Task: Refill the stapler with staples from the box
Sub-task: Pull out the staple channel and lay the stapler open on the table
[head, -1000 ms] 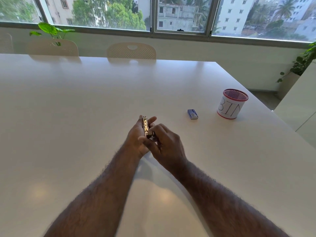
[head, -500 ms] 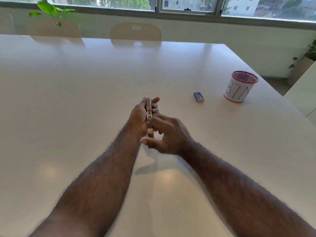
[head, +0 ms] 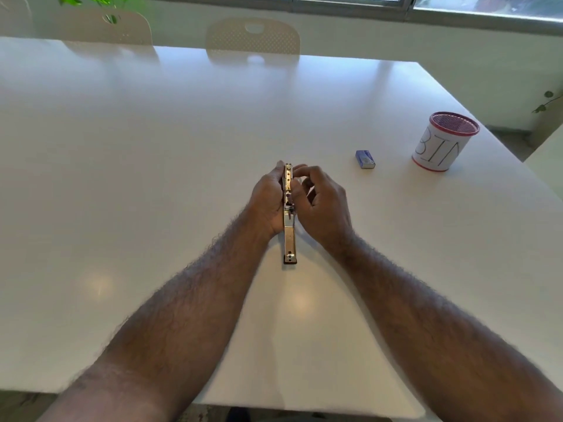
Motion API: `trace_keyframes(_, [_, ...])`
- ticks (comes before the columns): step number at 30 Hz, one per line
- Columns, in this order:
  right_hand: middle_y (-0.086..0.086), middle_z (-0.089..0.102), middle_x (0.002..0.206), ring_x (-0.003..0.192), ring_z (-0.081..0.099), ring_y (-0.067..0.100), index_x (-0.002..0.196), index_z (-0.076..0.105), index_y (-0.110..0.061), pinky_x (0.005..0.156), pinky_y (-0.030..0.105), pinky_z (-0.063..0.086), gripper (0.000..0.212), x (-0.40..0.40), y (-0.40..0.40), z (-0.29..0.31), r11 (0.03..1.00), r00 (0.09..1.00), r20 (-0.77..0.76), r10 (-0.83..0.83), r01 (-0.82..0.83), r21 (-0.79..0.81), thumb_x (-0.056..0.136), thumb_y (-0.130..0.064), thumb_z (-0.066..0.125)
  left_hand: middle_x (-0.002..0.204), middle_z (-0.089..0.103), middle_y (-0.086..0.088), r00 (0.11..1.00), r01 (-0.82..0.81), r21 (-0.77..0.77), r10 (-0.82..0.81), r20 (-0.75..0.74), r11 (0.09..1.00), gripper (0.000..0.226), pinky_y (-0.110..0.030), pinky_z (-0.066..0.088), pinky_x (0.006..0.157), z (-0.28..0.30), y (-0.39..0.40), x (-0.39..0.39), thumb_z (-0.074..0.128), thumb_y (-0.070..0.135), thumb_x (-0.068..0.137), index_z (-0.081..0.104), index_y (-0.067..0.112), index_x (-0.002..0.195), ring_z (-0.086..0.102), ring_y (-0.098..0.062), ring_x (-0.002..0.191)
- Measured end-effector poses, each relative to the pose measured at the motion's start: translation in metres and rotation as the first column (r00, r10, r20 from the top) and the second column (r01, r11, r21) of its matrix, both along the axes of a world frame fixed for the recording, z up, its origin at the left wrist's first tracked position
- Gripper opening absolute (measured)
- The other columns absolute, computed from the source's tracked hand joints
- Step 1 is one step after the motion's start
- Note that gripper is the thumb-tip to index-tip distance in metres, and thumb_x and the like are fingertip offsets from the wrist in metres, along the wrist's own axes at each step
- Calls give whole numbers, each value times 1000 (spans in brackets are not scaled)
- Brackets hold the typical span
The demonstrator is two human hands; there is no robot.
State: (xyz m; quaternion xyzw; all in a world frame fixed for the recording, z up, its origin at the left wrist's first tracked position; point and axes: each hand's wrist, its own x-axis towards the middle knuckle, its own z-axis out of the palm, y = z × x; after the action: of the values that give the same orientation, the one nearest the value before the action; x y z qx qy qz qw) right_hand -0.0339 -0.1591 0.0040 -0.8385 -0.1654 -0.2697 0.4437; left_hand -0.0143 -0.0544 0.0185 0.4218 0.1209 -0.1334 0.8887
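Here the left hand point(head: 268, 202) curls around the far half of the stapler point(head: 288, 214), fingers wrapped behind it and thumb at its far tip, holding it on edge. The right hand point(head: 320, 205) closes in from the other side, its fingers point(head: 300, 181) bent and pinching at the stapler's upper part near the hinge; what exactly they press on is too small to make out. The stapler lies opened out long, its shiny metal channel facing up, and its near end point(head: 290, 258), dark-capped, reaches past both wrists toward the person and rests on the white table point(head: 152, 178). To the right of the stapler and slightly farther off sits the small blue box of staples point(head: 365, 159), apart from both hands. Beyond the box, farther right of the stapler, stands a white cup point(head: 441, 144) with a red mesh rim, lettered "BIN". Far behind the stapler, two pale chairs point(head: 253, 38) stand at the table's opposite edge, with green leaves point(head: 91, 0) at the upper left.
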Motion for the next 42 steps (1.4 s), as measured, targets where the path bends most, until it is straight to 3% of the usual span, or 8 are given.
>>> trace_keyframes(5, [3, 66, 109, 79, 60, 10, 124, 61, -17, 69, 32, 54, 33, 1, 0, 0, 994, 1000, -20, 15, -17, -109, 94, -27, 53, 63, 67, -1, 1000, 4, 30, -5, 17, 1000, 46, -27, 53, 50, 0, 1, -1, 40, 41, 100, 64, 4, 112, 67, -14, 59])
trace_keyframes(17, [-3, 59, 101, 70, 53, 6, 108, 62, -16, 58, 20, 37, 20, -4, 2, 0, 988, 995, -92, -35, 21, -152, 92, -25, 55, 62, 60, -3, 997, 22, 88, -16, -70, 996, 44, -26, 52, 47, 3, 1, 0, 41, 42, 99, 62, 8, 82, 61, -17, 53])
trace_keyframes(21, [-6, 61, 98, 60, 54, 5, 96, 63, -16, 58, 26, 47, 12, -10, 6, 1, 998, 994, -85, -64, 61, -35, 88, -25, 60, 55, 56, -3, 994, 24, 63, -18, -107, 998, 45, -24, 48, 43, 3, -1, 4, 40, 41, 100, 58, 9, 74, 55, -16, 42])
trace_keyframes(25, [-3, 68, 95, 60, 62, 11, 88, 63, -13, 58, 36, 54, 9, -17, 8, 7, 994, 997, -8, -82, 82, 77, 87, -22, 64, 63, 62, -4, 993, 7, 75, 2, -119, 997, 42, -30, 55, 50, 1, -2, 8, 42, 43, 99, 61, 10, 81, 65, -20, 57])
trace_keyframes(31, [-5, 61, 63, 52, 54, 12, 72, 59, -18, 49, 26, 47, 16, -26, 15, 12, 968, 998, 45, -52, 39, 246, 86, -22, 67, 62, 66, -8, 991, 9, 68, 0, -134, 998, 46, -31, 54, 50, 3, -1, 10, 37, 44, 100, 63, 6, 93, 68, -22, 56])
trace_keyframes(35, [5, 69, 67, 53, 61, 19, 90, 69, -14, 53, 35, 51, 15, -11, 4, 13, 885, 965, -259, 42, 84, 457, 95, -25, 59, 60, 51, -3, 997, -13, 73, 19, -77, 997, 40, -24, 44, 44, -1, -2, 12, 39, 38, 100, 57, 4, 89, 48, -14, 47])
trace_keyframes(38, [0, 73, 99, 69, 62, 10, 115, 68, -21, 68, 33, 55, 23, 0, -6, 7, 925, 933, -359, 27, 113, 362, 98, -26, 54, 61, 45, 0, 999, 15, 129, -10, -44, 992, 43, -22, 36, 40, -2, -4, 12, 39, 38, 101, 62, 3, 91, 39, -10, 49])
trace_keyframes(42, [-3, 67, 99, 81, 59, -7, 119, 69, -24, 69, 2, 41, 27, 3, -6, 2, 973, 954, -298, -5, 73, 219, 98, -21, 53, 58, 48, 1, 999, 16, 142, -11, -41, 990, 34, -24, 40, 48, 0, -6, 8, 46, 37, 98, 58, 10, 83, 45, -11, 49])
